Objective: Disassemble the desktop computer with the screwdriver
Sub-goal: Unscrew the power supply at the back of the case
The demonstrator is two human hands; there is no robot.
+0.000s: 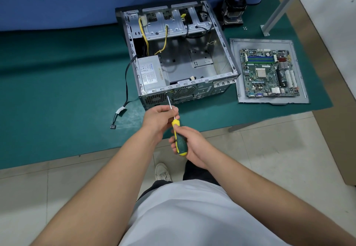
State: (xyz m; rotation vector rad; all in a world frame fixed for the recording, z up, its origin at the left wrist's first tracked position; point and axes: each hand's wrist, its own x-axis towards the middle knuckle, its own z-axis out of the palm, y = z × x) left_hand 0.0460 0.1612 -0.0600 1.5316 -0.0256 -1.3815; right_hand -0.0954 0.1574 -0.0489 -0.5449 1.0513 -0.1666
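open computer case [179, 56] on a green mat [57, 83], grey power supply [151, 74] label too small to read. left hand [159, 117] pinches the screwdriver [176, 128] shaft, its tip at the case's rear panel; right hand [190, 145] grips the handle. motherboard [269, 73] lies right.

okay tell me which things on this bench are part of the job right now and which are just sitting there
In use:
screwdriver, right hand on its handle, left hand steadying the shaft
computer case, tip at its rear panel
power supply

Set aside:
motherboard on the side panel
CPU cooler
loose black cable
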